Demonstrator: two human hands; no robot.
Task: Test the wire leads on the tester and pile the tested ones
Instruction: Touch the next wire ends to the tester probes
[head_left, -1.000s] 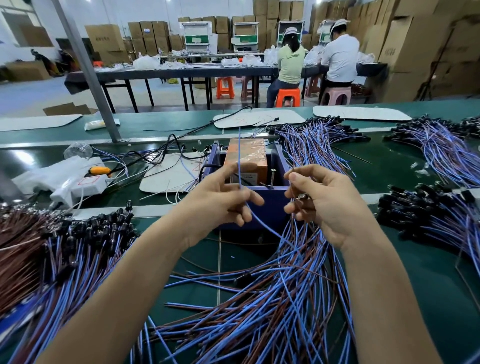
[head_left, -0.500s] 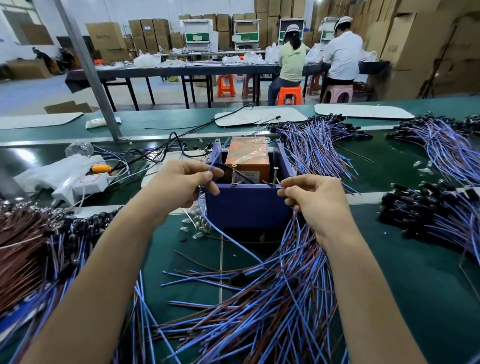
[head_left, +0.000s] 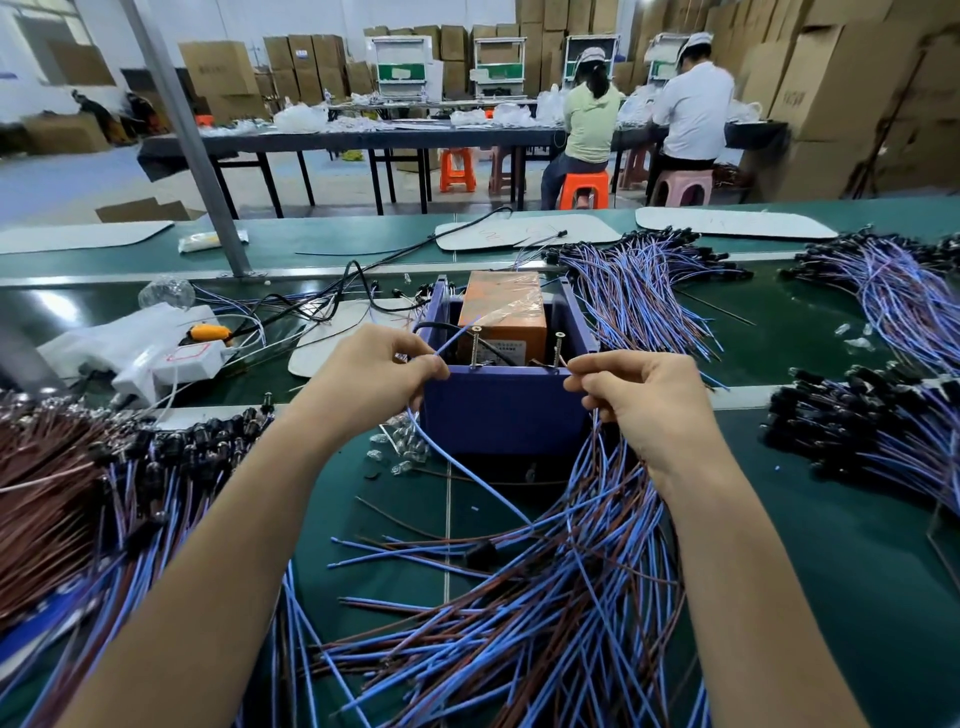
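Item, far left: heap of brown and blue leads (head_left: 78, 493) with black end caps, lying on the green belt (head_left: 893, 597). Item: left hand (head_left: 374, 379), thumb and forefinger pinched on one end of a blue wire lead (head_left: 444, 457). The lead's tip slants up toward the left screw post (head_left: 474, 349), close to it but not plainly touching. The lead loops down in front of the tester (head_left: 504, 410), a blue open box holding an orange block (head_left: 504, 317), then runs into the loose spread of leads (head_left: 545, 597) nearest the person. Item: right screw post (head_left: 558, 349), standing at the box's front rim. Item: right hand (head_left: 639, 405), fingers curled, fingertips pinched just beside that post. What they grasp is too small to make out, probably the lead's other end. Item, far right: heap of blue leads with black caps (head_left: 857, 441). Handling note, as judgement: the step in hand is the contact test. Press each tip against its own post at the same time and hold both steady. Keep the fingers back on the insulation, and let the loop hang free so no neighbouring lead bridges the posts. Only then lay it on a tested heap, apart from the spread.
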